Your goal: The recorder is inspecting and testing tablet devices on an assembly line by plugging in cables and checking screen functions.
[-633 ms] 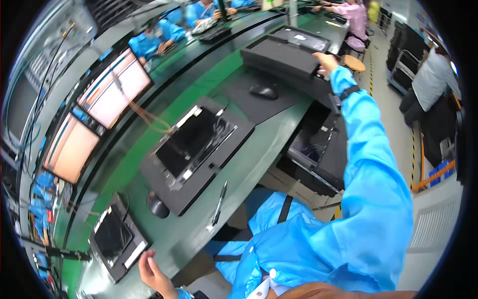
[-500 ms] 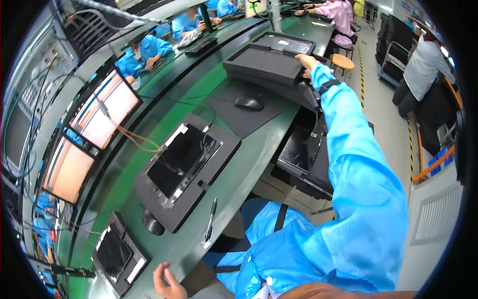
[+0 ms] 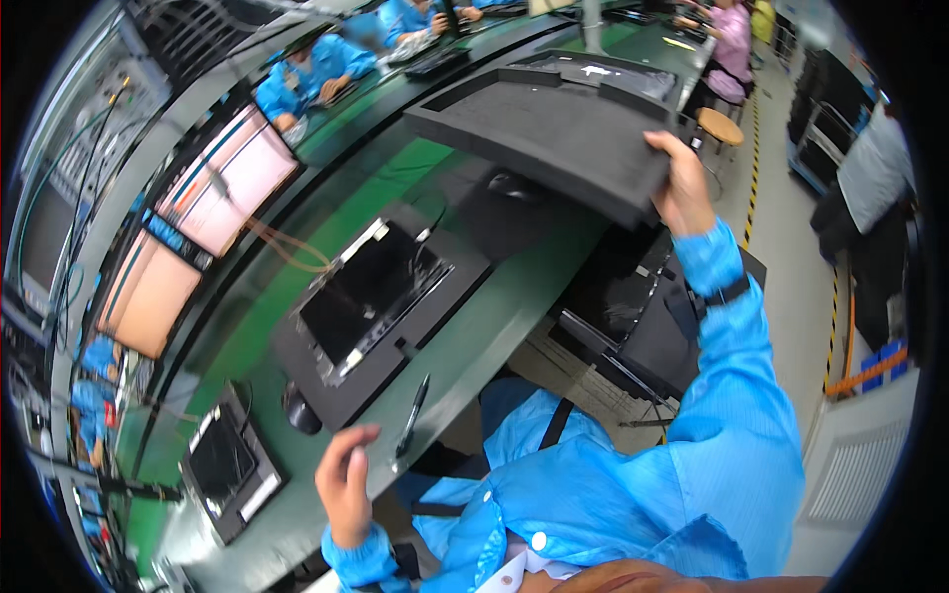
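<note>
My right hand (image 3: 682,183) is closed on the right edge of a black foam tray (image 3: 554,124), which is raised and tilted above the bench. My left hand (image 3: 349,484) hangs over the bench's near edge, holding nothing, its fingers apart. Beside it lies a black pen (image 3: 412,415). Farther in, a dark display panel (image 3: 371,292) rests on a black foam pad (image 3: 392,381), with thin cables running to it. A smaller dark panel (image 3: 219,460) sits on its own black holder at the lower left. One black mouse (image 3: 301,410) stands between the two panels.
Another mouse (image 3: 512,185) lies on a dark mat beneath the raised tray. Behind it, a second tray (image 3: 633,76) holds a wrapped panel. Two lit monitors (image 3: 222,188) stand left. Below the bench's right side are more dark panels (image 3: 613,296). A round stool (image 3: 720,127) stands beyond; people work opposite.
My right hand has lifted the black foam tray off the stack, bringing it nearer and tilting it over the mat. My left hand has risen farther into view.
</note>
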`<state>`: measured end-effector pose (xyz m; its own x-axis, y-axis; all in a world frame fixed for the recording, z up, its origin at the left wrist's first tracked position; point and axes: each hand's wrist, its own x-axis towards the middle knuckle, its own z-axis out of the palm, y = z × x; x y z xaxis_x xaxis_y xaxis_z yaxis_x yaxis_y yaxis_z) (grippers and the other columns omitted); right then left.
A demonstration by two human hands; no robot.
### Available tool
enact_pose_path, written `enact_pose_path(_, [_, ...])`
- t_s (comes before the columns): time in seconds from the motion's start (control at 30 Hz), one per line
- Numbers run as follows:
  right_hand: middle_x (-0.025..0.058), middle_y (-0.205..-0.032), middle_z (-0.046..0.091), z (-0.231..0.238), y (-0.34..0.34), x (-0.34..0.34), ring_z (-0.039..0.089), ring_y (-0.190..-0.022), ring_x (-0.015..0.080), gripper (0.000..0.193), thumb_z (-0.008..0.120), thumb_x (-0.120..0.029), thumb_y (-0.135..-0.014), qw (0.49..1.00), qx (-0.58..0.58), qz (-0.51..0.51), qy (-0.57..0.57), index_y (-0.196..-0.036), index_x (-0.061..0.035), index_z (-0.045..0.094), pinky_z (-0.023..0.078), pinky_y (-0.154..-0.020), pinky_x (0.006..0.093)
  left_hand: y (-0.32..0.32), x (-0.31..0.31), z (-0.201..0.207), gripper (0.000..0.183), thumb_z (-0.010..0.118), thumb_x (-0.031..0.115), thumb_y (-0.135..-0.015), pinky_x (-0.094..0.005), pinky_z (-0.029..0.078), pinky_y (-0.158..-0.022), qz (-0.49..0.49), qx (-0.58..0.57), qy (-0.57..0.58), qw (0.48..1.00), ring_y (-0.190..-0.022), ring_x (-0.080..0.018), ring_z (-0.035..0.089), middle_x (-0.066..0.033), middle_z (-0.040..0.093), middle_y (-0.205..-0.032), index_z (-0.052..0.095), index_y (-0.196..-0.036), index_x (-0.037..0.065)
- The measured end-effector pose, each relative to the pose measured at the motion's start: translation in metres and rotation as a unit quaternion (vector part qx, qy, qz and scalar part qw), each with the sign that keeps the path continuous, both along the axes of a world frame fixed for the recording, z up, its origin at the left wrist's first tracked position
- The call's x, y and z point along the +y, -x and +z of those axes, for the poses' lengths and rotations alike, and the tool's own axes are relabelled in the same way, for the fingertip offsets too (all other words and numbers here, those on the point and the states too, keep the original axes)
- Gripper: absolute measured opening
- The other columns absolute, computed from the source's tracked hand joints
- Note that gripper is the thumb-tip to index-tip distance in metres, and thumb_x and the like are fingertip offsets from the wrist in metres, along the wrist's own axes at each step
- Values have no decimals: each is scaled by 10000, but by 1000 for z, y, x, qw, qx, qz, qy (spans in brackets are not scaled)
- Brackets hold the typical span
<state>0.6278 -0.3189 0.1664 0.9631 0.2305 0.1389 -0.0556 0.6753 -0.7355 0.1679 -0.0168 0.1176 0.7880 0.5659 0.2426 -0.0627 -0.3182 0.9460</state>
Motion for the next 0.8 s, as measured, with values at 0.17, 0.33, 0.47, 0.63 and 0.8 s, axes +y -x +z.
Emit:
enact_pose_path(0.17, [126,-1070,703,6,152,14,694,-982,247,321,617,-183,-907,990,88,110,19,-1169,2,630,571,-877,385,-93,5,7,616,377,444,-1076,-478,358,-1160,-149,-101,366,913,-1351,-330,489,-214,522,-1433,427,-1446,-46])
enact_pose_path(0.33, [141,-1232,615,-5,306,89,624,-1113,215,528,621,-28,-944,970,52,234,-48,-1414,5,384,521,-969,383,-74,10,-11,600,505,421,-1037,-466,369,-1144,-126,-210,443,862,-1312,-308,507,-158,534,-1430,428,-1476,19])
enact_pose_path(0.47, [187,-1366,505,-24,392,132,514,-1267,234,686,707,-83,-937,926,19,377,-14,-1425,41,242,437,-1063,374,-52,4,-23,599,515,417,-1032,-464,374,-1140,-122,-186,417,881,-1308,-308,512,-157,536,-1428,433,-1474,21])
enact_pose_path(0.63, [117,-1040,689,-39,374,152,680,-944,237,415,644,-323,-998,623,-326,692,165,-1260,-17,543,540,-846,367,-11,6,-41,598,527,413,-1026,-462,380,-1135,-90,-165,392,901,-1303,-307,517,-157,539,-1426,439,-1471,23])
enact_pose_path(0.8, [117,-906,647,-92,307,192,630,-877,318,320,704,-168,-816,624,-721,168,252,-1121,-77,676,505,-772,437,53,-12,-69,597,539,408,-1020,-459,387,-1130,-1,-173,376,910,-1298,-307,522,-156,542,-1425,444,-1468,25])
